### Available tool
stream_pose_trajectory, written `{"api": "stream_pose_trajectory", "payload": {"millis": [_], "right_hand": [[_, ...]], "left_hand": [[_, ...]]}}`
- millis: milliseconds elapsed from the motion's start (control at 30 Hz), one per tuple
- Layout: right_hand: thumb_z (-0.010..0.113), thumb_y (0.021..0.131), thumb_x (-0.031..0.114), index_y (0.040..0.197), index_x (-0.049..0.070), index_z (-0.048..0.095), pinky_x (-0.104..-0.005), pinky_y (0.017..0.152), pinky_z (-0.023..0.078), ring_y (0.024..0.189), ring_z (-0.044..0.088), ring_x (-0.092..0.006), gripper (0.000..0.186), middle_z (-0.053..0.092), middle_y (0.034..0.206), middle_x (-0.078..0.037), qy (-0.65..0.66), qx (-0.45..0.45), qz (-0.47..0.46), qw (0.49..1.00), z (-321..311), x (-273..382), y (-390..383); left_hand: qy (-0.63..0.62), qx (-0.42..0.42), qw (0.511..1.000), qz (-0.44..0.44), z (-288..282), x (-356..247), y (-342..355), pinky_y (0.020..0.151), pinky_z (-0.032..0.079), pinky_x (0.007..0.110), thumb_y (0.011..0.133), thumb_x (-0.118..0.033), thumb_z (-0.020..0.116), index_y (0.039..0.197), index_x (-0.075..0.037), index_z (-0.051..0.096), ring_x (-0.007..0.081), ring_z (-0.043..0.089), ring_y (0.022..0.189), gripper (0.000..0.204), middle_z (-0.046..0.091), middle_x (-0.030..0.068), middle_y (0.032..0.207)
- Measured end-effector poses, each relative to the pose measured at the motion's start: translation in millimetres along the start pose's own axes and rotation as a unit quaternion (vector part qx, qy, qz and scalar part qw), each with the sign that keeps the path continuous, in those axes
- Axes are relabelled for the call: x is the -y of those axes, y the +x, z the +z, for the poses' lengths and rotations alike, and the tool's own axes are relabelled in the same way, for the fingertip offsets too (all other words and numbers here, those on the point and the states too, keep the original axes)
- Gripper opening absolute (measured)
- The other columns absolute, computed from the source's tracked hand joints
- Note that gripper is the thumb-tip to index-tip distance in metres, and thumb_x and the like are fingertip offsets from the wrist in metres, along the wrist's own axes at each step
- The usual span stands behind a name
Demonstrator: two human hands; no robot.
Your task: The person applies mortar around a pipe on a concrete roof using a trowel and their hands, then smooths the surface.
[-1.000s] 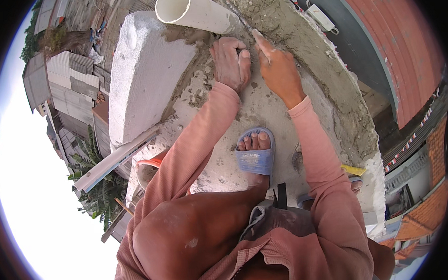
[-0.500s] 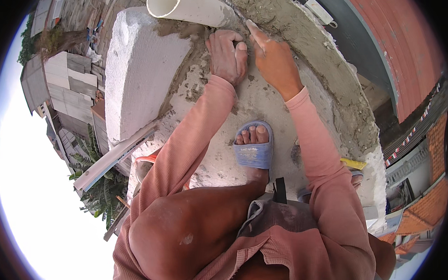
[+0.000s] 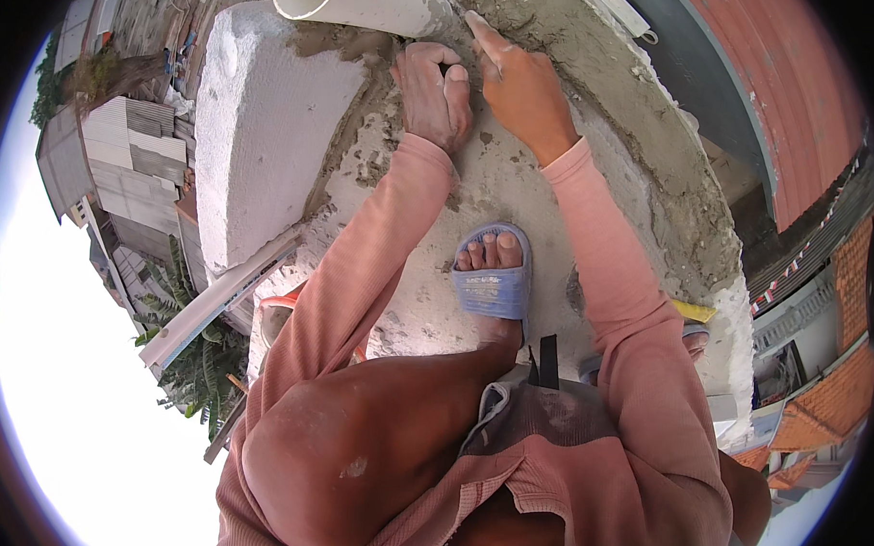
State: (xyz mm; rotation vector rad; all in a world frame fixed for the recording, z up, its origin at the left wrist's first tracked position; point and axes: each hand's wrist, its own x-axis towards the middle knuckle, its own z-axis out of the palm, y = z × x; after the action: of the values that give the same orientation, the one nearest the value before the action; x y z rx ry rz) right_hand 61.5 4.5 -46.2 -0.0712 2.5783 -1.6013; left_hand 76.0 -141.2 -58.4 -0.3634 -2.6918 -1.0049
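Observation:
A white plastic pipe lies at the top of the head view, its open end facing left and its right end meeting wet grey mortar. Just below the pipe, my left hand rests low over the concrete surface, fingers curled under and thumb alongside; its fingertips are hidden. My right hand is beside it, index finger stretched to the mortar at the pipe's right end and the other fingers folded. Whatever those folded fingers hold, if anything, is out of sight.
A white block stands left of my hands, mortar along its edge. My foot in a blue sandal is on the concrete. A long strip juts out leftward. Beyond the ledge, roofs lie far below; a red metal roof is at right.
The whole view has shifted slightly, so everything appears a little farther up and left. My right hand has moved slightly closer to the pipe; my left hand keeps its curled pose.

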Motion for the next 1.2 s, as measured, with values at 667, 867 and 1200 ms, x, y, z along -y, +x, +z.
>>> {"api": "stream_pose_trajectory", "payload": {"millis": [667,867,1200], "right_hand": [[0.054,0.093,0.006,0.145,0.011,0.051,-0.0470,0.092,0.052,0.101,0.065,-0.0446,0.052,0.069,0.112,-0.024,0.015,0.004,0.022,1.000,-0.7,8.2,-15.2],[0.055,0.094,0.008,0.144,0.011,0.052,-0.0471,0.090,0.053,0.101,0.064,-0.0444,0.051,0.069,0.113,-0.023,0.020,0.014,0.021,0.999,-7.7,4.2,-15.6],[0.051,0.097,0.011,0.145,0.013,0.053,-0.0450,0.096,0.052,0.111,0.063,-0.0434,0.048,0.067,0.123,-0.021,0.047,0.031,0.032,0.998,-16.6,1.6,-16.3]], "left_hand": [[0.006,0.006,1.000,0.022,2.0,0.0,-1.0,0.095,0.033,0.049,0.093,-0.019,0.051,0.107,-0.009,0.050,0.0342,0.048,0.100,0.016,0.052,0.0140,0.107],[0.005,-0.003,1.000,-0.004,-1.0,-0.5,-2.1,0.097,0.033,0.049,0.096,-0.025,0.051,0.107,-0.010,0.050,0.0336,0.048,0.103,0.019,0.053,0.0130,0.106],[0.014,0.009,1.000,0.018,0.2,-1.2,-4.4,0.097,0.032,0.050,0.095,-0.025,0.051,0.109,-0.009,0.049,0.0339,0.048,0.102,0.021,0.052,0.0141,0.109]]}}
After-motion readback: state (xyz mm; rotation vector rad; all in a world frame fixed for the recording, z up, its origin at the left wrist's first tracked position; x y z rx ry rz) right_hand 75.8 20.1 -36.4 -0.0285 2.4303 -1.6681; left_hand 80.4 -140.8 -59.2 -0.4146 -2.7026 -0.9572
